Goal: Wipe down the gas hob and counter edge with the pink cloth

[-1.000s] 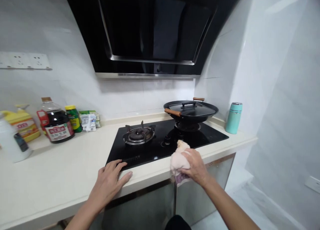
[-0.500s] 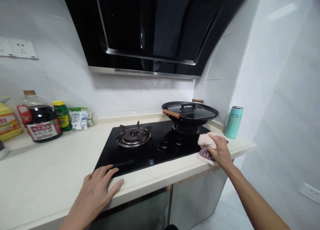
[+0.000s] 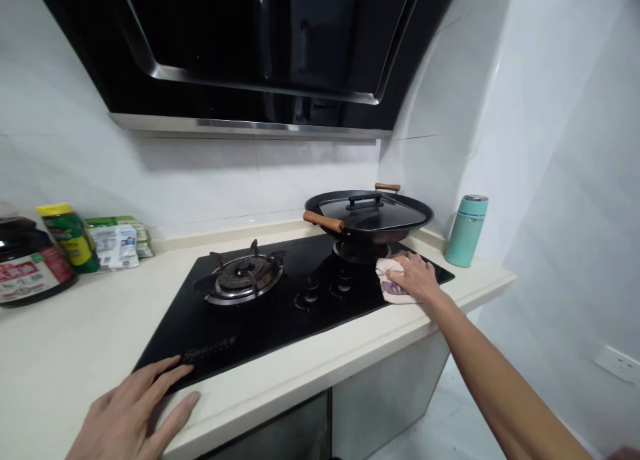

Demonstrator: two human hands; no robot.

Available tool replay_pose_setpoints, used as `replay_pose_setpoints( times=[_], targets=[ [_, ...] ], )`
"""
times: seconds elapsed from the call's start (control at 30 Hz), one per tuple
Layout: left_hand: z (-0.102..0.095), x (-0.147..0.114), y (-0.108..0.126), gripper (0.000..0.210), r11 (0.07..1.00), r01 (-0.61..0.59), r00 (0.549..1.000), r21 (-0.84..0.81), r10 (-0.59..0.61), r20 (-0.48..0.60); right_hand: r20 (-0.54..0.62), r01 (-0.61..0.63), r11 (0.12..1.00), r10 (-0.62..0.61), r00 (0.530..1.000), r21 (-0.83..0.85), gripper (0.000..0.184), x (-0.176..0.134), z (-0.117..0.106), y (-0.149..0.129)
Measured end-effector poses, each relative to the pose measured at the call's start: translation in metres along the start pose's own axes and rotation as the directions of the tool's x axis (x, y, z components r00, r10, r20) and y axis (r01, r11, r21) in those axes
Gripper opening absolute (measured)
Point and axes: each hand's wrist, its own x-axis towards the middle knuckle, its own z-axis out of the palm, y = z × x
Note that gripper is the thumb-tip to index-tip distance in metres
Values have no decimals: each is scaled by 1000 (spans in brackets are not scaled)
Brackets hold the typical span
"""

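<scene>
My right hand (image 3: 419, 277) lies over a pink and purple cloth (image 3: 386, 273), pressing it onto the right front part of the black glass gas stove (image 3: 273, 333). Part of the cloth is hidden under the palm and fingers. At the stove's left front corner rests my left hand (image 3: 131, 412), fingers spread, holding nothing. Behind the cloth, a black wok (image 3: 419, 215) with wooden handles and a dark lid (image 3: 333, 210) sits on the right burner. The left burner (image 3: 244, 277) has its pan support bare, and two knobs (image 3: 311, 289) stand between the burners and the front edge.
A turquoise flask (image 3: 466, 232) stands on the white counter (image 3: 280, 363), right of the stove. Along the left are a dark sauce bottle (image 3: 33, 270), a green yellow-capped container (image 3: 70, 239) and packets (image 3: 117, 243). A black range hood (image 3: 240, 60) overhangs the stove.
My right hand has moved the cloth from the counter's front edge inward onto the stove glass, flattening it. The view has shifted right; my left hand stays at the stove's corner.
</scene>
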Motion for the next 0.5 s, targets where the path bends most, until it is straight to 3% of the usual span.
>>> replay_pose_setpoints(
  times=[0.13, 0.27, 0.37, 0.5],
  targets=[
    [-1, 1, -1, 39, 1000, -2, 1000, -19, 2, 12, 26, -80, 997, 81, 996, -8, 56, 22, -2, 33],
    [-5, 5, 1, 32, 997, 20, 999, -68, -22, -28, 33, -211, 977, 212, 977, -39, 58, 30, -8, 50],
    [-5, 7, 3, 34, 995, 22, 999, -96, -26, -40, -9, -289, 954, 290, 957, -77, 56, 21, -15, 58],
    [-4, 7, 4, 36, 997, 15, 998, -71, -19, -59, -56, -257, 960, 252, 966, -115, 45, -11, -28, 74]
  ],
)
